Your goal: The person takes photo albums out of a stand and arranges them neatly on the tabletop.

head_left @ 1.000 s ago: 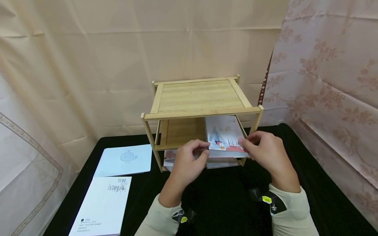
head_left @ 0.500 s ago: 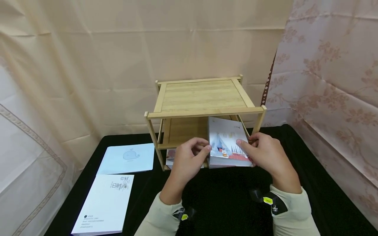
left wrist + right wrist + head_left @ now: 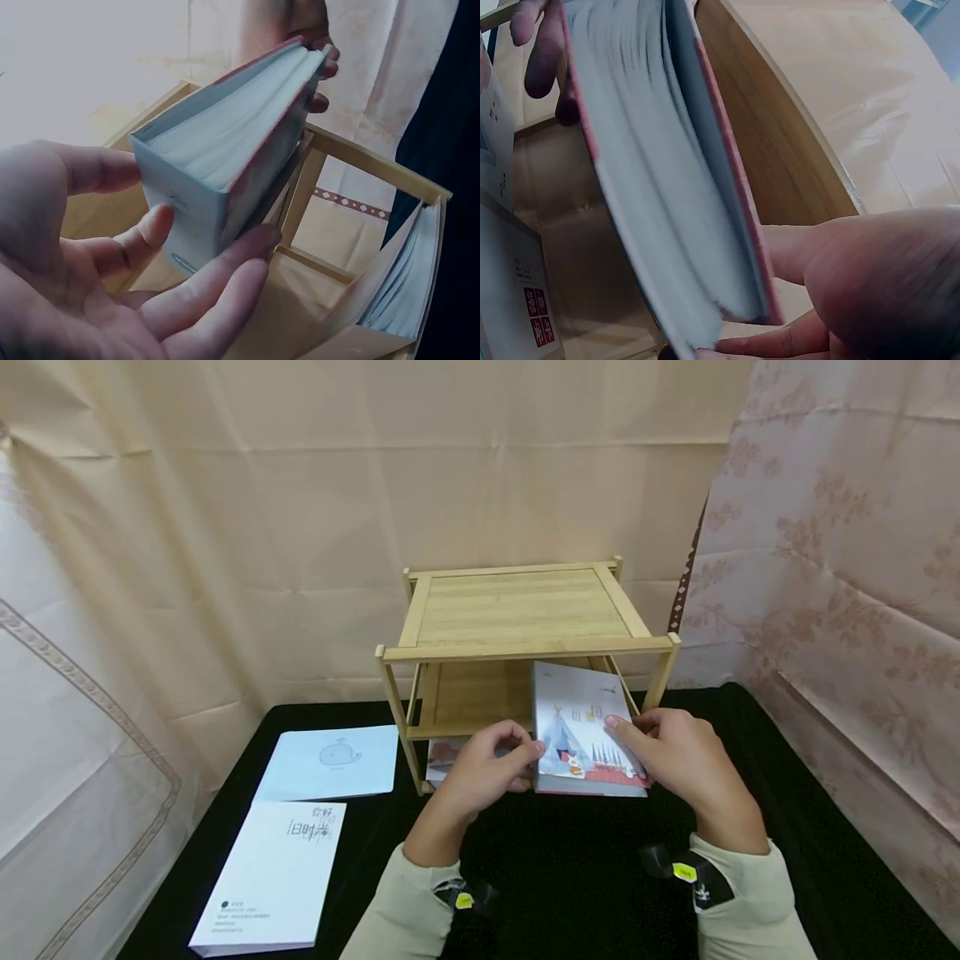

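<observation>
A thick photo album (image 3: 577,706) with a tent drawn on its cover tilts out of the front of a wooden shelf rack (image 3: 517,610), its far end under the top board. My right hand (image 3: 686,764) grips the album's right edge, thumb on the cover and fingers beneath. At the spine side, my left hand (image 3: 480,777) holds the album with curled fingers. The left wrist view shows those fingertips against the spine and near its lower corner. Loosely fanned pages (image 3: 645,150) appear between the covers in the right wrist view.
Two pale albums lie on the black cloth at left: one with a whale drawing (image 3: 337,760), one with printed characters (image 3: 270,877). Another album (image 3: 441,756) sits on the rack's lower level, partly behind my left hand. Curtains (image 3: 337,510) hang behind and beside the table.
The tent-cover album has come forward out of the rack and its front end has dropped. Both hands stay at its sides. My right thumb now lies further onto the cover.
</observation>
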The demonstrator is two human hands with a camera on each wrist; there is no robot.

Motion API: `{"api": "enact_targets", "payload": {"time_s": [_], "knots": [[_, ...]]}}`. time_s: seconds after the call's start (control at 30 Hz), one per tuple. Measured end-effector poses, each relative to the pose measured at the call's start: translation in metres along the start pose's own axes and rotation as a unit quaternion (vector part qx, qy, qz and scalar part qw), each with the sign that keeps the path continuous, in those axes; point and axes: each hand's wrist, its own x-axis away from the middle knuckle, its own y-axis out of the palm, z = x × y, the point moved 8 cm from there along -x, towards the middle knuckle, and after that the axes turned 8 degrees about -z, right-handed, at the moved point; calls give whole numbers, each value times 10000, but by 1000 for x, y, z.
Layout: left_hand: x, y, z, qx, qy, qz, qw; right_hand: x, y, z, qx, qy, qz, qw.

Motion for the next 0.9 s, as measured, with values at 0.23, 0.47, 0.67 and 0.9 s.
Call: {"api": "enact_targets", "payload": {"time_s": [0.23, 0.47, 0.67, 0.9], "knots": [[4, -5, -6, 857, 95, -151, 9962, -5, 8, -3, -271, -52, -224, 9994], [12, -12, -4, 532, 231, -165, 9982, -9, 10, -5, -342, -245, -399, 9983], [21, -19, -5, 331, 70, -43, 9994, -5, 10, -15, -211, -531, -375, 9977], [31, -23, -5, 178, 32, -25, 9998, -1, 16, -20, -467, -558, -418, 9965]]}}
